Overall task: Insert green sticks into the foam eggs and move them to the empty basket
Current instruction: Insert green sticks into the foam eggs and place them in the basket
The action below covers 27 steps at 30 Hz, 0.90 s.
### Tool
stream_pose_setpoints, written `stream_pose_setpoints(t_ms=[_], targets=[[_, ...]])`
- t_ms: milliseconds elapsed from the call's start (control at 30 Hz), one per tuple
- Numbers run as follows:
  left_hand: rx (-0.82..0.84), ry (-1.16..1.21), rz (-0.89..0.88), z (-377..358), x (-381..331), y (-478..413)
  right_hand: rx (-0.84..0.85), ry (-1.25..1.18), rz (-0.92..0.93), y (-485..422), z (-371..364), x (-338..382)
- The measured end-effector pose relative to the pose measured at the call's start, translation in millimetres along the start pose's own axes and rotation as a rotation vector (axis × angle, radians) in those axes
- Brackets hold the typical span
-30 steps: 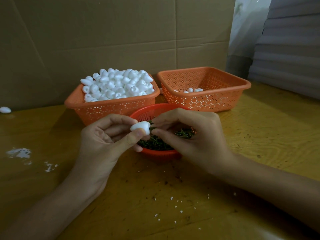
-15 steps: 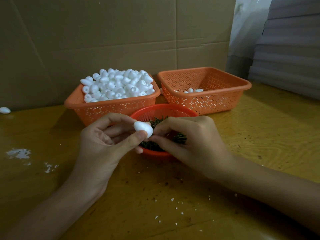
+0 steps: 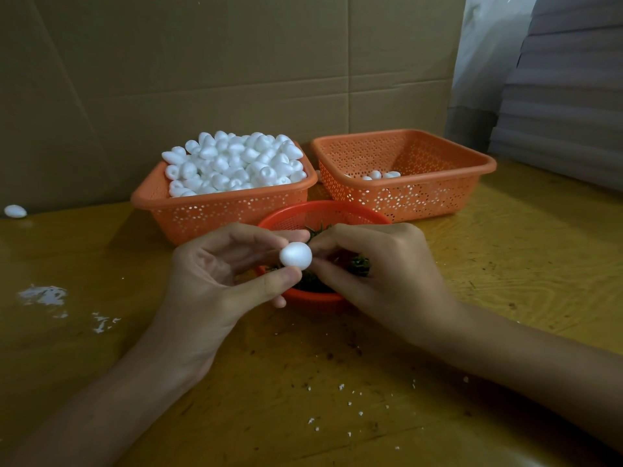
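Foam egg (image 3: 296, 255): white, held in the air just over the near-left rim of the red round bowl (image 3: 323, 210), not touching it. The left hand (image 3: 215, 281) pinches it, thumb under it and index fingertip at its top left, other fingers loosely curled behind. The egg pokes out to the right of that pinch, most of its surface bare. The right hand (image 3: 381, 274) comes in above the bowl's near-right part, thumb and index tips closed in on the egg's right end and touching it, other fingers curled. Whether a stick sits between those tips cannot be told.

Both forearms run back from the bowl toward the camera over the yellow wooden table (image 3: 505, 264). White foam crumbs (image 3: 340, 387) lie near of the bowl, and a bigger patch of them well to its left.

Green sticks (image 3: 359, 264) lie piled inside the bowl, partly hidden by the hands.

Behind the bowl to its left, almost touching it: the full orange basket (image 3: 219, 210), perforated walls, heaped with foam eggs (image 3: 232, 163). Behind the bowl to its right: the second orange basket (image 3: 421, 193), same kind, a few eggs at its bottom. Far left of the bowl, a stray egg (image 3: 15, 211) lies on the table by the cardboard wall (image 3: 202, 62). Far right behind the bowl: stacked grey sheets (image 3: 566, 96).
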<state>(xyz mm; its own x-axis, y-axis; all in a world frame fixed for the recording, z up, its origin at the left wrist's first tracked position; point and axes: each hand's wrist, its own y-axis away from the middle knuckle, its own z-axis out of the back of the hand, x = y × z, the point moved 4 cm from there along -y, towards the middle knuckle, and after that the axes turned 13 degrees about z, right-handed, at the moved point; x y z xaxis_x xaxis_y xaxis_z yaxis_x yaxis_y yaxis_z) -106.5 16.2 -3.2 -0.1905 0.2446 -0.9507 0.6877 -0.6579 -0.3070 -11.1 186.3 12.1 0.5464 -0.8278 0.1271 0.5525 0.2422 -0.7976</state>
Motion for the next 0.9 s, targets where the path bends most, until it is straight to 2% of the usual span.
stream_pose_setpoints(t_ms=[233, 467, 733, 900], targets=[[0.01, 0.001, -0.011, -1, 1, 0, 0.009, -0.057, -0.043, 1, -1, -1], [-0.043, 0.009, -0.008, 0, -3, 1, -0.11, -0.056, -0.222, -10, 23, -29], [-0.006, -0.479, -0.112, -15, -4, 15, -0.218, 0.083, -0.391, -11, 60, -80], [0.137, -0.485, -0.076, -24, -3, 19, -0.16, 0.278, -0.474, -2, 68, -114]])
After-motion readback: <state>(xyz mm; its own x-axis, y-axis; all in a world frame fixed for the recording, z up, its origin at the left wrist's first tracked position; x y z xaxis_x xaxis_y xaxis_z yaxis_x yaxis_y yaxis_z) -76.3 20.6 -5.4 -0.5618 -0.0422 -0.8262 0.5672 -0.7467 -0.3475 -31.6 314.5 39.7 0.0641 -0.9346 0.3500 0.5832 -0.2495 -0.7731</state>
